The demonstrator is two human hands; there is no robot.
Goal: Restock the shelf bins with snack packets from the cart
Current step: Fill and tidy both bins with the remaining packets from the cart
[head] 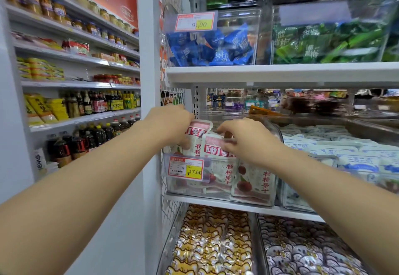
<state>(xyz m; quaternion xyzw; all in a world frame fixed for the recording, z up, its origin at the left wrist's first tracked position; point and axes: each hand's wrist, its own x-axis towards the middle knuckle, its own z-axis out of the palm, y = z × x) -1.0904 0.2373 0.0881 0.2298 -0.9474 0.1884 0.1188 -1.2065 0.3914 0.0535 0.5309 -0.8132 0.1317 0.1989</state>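
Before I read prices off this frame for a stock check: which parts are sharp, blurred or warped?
Head view, centre: the 17.60 price tag and the pink-topped packets read sharp. Head view, top right: the green packets are motion-smeared. Head view, edges: the wide lens bows the shelf edge. Head view overall: the light is even, with no harsh shadows.

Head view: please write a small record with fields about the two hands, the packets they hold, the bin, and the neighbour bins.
left hand: grips back bayberry packet near its top
right hand: pinches front bayberry packet at its top edge
clear bin: middle shelf, leftmost, holds more bayberry packets
price tag: 17.60, on the bin front
bin above: blue packets
bin below: gold packets
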